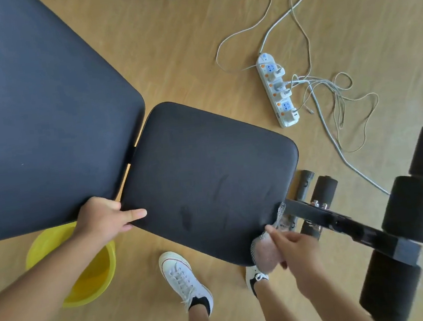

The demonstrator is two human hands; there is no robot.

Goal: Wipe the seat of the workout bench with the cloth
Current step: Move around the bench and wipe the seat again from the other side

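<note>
The black padded seat point(206, 171) of the workout bench fills the middle of the view, with a few damp streaks near its front. My left hand point(106, 217) rests on the seat's near left corner, thumb on top and fingers curled under the edge. My right hand point(297, 253) grips a pale pink mesh cloth point(266, 249) pressed against the seat's near right corner, beside the bench frame. Part of the cloth is hidden under my fingers.
The black backrest point(34, 114) lies to the left. A yellow basin point(85, 269) stands on the wooden floor under my left arm. Black foam rollers point(413, 208) and the frame bar point(344, 221) are at right. A white power strip point(277, 89) with cables lies beyond. My white shoes point(183, 277) stand below the seat.
</note>
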